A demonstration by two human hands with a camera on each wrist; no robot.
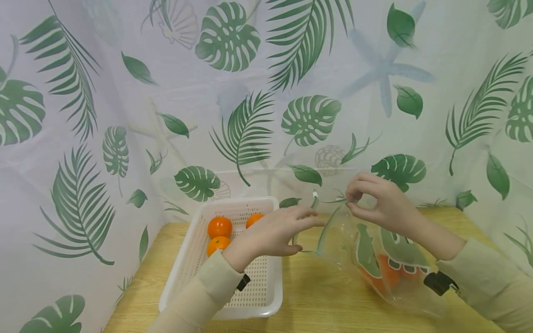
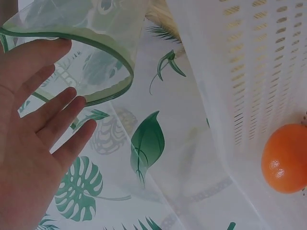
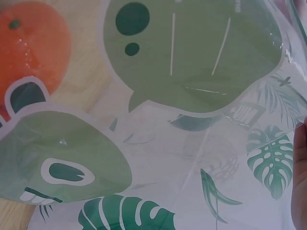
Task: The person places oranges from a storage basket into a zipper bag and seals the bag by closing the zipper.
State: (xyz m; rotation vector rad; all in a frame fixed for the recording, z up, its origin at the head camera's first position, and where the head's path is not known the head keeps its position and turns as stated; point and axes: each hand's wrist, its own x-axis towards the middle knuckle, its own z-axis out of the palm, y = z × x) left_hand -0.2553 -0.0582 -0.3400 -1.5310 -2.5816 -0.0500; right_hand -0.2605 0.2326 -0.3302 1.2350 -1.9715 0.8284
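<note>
A clear plastic bag [image 1: 341, 249] with green cartoon prints and a green-edged mouth stands on the table at the right. My right hand [image 1: 385, 203] pinches the upper edge of its mouth between thumb and fingers. Orange fruit [image 1: 387, 273] shows through the bag's lower part; in the right wrist view one orange [image 3: 36, 52] has a green stem end. My left hand [image 1: 275, 233] reaches over the basket to the mouth's left side. In the left wrist view its fingers [image 2: 55, 115] are spread and fairly straight at the green rim [image 2: 112, 52], holding no fruit.
A white perforated plastic basket [image 1: 275, 296] stands left of the bag, with oranges [image 1: 220, 227] near its far end, partly hidden by my left arm. Beneath is a wood-grain table [image 1: 316, 300]. A leaf-printed sheet [image 1: 266, 115] hangs behind and at both sides.
</note>
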